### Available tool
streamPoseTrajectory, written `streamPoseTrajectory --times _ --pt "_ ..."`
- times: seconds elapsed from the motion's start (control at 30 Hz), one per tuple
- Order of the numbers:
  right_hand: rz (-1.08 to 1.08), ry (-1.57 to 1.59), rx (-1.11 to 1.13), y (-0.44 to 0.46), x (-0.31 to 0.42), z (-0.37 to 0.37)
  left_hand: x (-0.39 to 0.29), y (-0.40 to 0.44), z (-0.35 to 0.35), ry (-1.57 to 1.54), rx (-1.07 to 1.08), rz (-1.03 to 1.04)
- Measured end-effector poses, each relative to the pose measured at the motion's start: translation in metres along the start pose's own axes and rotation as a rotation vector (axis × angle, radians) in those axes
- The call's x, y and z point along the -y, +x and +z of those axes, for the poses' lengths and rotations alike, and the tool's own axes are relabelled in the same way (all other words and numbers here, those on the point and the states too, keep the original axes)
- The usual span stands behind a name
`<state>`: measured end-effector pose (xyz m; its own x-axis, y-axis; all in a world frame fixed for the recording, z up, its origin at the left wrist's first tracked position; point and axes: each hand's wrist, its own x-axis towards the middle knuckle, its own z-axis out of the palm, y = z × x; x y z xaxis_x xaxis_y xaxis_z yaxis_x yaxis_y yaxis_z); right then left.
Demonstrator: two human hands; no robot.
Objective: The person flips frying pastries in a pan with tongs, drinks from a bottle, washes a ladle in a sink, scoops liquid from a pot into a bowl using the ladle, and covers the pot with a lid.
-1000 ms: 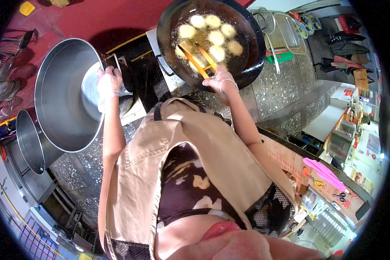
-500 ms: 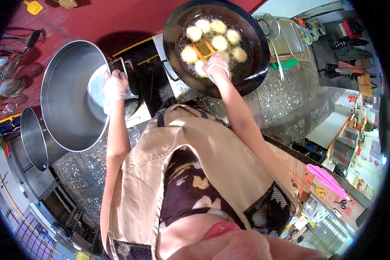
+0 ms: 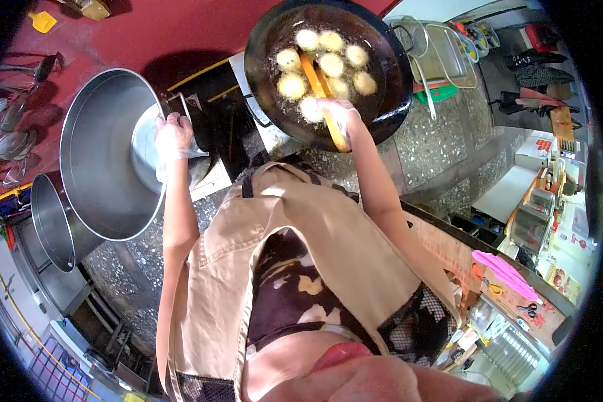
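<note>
My right hand (image 3: 337,114), in a clear plastic glove, is closed around a pair of wooden tongs (image 3: 338,136). The tongs' two arms reach into a large dark wok (image 3: 388,107), among several pale round dough pieces (image 3: 331,65) in bubbling oil. No dough piece is clearly pinched between the tips. On the left, my gloved left hand (image 3: 173,136) is closed at the right rim of a big deep metal pot (image 3: 100,181), which is tilted so its inside shows. The fingers partly hide the rim there.
A second metal pot (image 3: 50,221) stands further left. Several ladles and strainers (image 3: 15,144) hang along the red wall (image 3: 154,30). Right of the wok are a wire basket (image 3: 449,50) and a green item (image 3: 437,94). A pink cloth (image 3: 506,273) lies at lower right.
The tongs have turned in my right hand: their rear end now shows below the hand, and their arms point further up-left. My left hand stays at the pot's rim.
</note>
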<state>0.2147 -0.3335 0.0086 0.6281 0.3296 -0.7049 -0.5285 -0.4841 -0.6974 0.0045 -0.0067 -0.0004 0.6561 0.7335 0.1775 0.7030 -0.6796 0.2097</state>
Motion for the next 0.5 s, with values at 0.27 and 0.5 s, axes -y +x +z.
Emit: streamPoseTrajectory --times 0.27,0.5 --pt "0.051 0.154 -0.046 0.051 0.025 0.011 -0.001 -0.001 -0.002 -0.026 0.037 -0.021" --pt "0.002 -0.329 -0.334 0.061 0.032 0.019 -0.001 0.000 -0.003 0.010 0.015 0.014"
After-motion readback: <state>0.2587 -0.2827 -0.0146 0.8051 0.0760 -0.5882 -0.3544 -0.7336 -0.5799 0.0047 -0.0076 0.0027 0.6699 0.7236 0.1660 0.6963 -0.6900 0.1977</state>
